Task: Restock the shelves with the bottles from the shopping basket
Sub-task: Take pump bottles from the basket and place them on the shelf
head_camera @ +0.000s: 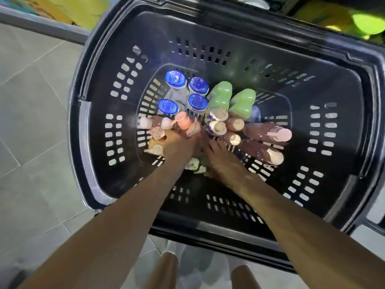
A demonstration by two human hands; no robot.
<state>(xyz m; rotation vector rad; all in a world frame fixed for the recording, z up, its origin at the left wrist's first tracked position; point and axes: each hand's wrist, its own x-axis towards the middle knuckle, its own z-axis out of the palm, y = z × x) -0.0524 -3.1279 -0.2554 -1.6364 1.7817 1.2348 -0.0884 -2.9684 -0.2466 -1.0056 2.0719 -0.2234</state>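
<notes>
A black shopping basket (343, 84) stands below me, holding several bottles. Blue-capped white bottles (176, 79) stand at the back left, with two green bottles (241, 102) beside them. Two brown pump bottles (268, 132) lie at the right. My left hand (177, 146) reaches deep into the basket and grips a pink pump bottle (187, 125) among small pink bottles. My right hand (220, 158) is beside it, with fingers spread, touching the small beige-capped bottles (234, 139). White-topped bottles (194, 164) are partly hidden under both hands.
Grey tiled floor (31, 101) lies to the left. A shelf with yellow and green packages (358, 21) runs along the top edge. The basket's grey handle (87, 147) lies folded on the left rim. My knees show at the bottom.
</notes>
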